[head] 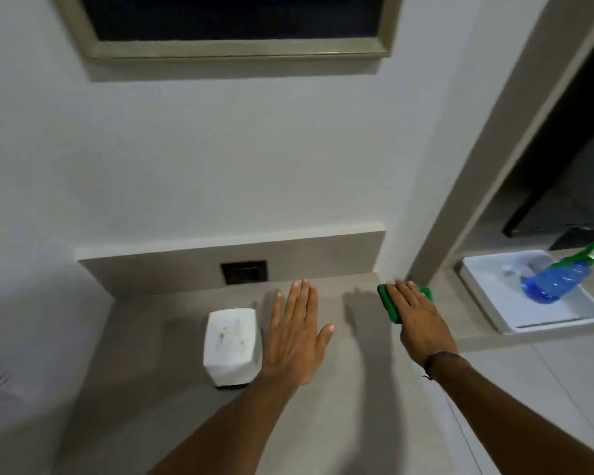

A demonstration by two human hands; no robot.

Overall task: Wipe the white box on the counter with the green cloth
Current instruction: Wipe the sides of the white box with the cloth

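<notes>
A white box [231, 344] stands on the grey counter [144, 354], left of centre. My left hand [297, 334] hovers flat just right of the box, fingers spread, holding nothing. The green cloth [390, 305] lies folded at the counter's back right corner. My right hand [417, 318] lies flat on top of the cloth, pressing it to the counter; much of the cloth is hidden under the palm.
A dark wall socket [244, 271] sits in the backsplash behind the box. To the right, a lower shelf holds a white tray [504, 317] with a blue spray bottle [559, 279] lying in it. A framed picture [227, 25] hangs above.
</notes>
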